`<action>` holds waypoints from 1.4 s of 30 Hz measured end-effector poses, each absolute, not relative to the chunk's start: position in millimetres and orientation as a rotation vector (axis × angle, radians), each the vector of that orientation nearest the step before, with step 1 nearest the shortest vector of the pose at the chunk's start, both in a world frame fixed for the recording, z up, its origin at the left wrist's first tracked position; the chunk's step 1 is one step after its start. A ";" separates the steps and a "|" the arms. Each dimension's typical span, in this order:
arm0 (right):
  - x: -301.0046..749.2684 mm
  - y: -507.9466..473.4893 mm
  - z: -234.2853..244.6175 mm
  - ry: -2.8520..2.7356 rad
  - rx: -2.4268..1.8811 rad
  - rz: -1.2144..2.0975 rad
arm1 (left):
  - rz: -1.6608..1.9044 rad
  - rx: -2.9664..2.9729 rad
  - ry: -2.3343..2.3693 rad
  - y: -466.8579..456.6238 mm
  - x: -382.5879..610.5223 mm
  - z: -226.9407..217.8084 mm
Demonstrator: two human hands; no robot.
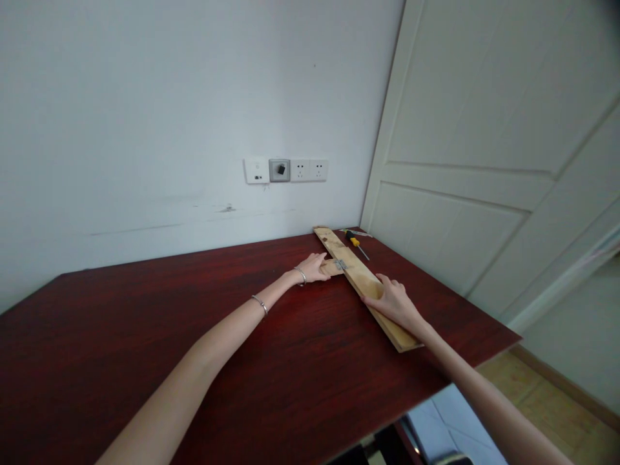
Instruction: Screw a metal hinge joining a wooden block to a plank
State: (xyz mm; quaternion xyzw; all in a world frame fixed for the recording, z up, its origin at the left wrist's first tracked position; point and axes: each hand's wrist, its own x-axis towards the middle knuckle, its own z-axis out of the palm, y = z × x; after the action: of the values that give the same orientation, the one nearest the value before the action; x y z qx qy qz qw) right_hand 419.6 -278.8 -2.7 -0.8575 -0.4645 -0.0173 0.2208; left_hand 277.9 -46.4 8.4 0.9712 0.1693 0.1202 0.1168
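Note:
A long wooden board (361,274) lies on the dark red table, slanting from the wall toward the front right. A small metal hinge (341,265) sits where a short wooden piece (334,267) meets the board's left side. My left hand (314,267) grips the outer end of that short piece, fingers closed round it. Across the near half of the board, my right hand (391,299) is closed on its edges. To the right of the board's far half lies a screwdriver (356,243) with a yellow and black handle.
The dark red table (203,323) reaches the wall, where several sockets (309,170) are mounted. A white panelled door (465,161) stands along the right side. Thin pale items (361,232) lie in the far corner. Below the front edge is an open drawer-like space, its contents unclear.

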 end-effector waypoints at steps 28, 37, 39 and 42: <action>204.1 -254.5 -2.8 -1.476 -2.284 0.075 | 0.224 2.856 0.773 -41.7 30.8 25.4; 187.8 -259.0 5.8 -1.483 -2.364 -0.081 | 0.227 2.821 0.749 -37.4 32.0 16.7; 184.6 -259.3 6.9 -1.478 -2.373 -0.093 | 0.208 2.824 0.742 -37.3 32.2 15.6; 183.1 -258.1 6.5 -1.472 -2.375 -0.091 | 0.140 2.839 0.748 -37.6 33.8 15.7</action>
State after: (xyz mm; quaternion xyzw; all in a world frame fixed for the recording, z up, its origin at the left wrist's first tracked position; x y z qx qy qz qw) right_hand 183.1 -258.1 6.5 -0.8369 -0.5186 -0.0321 0.1721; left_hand 33.8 -37.6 15.7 0.9609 0.2532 0.0475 0.1010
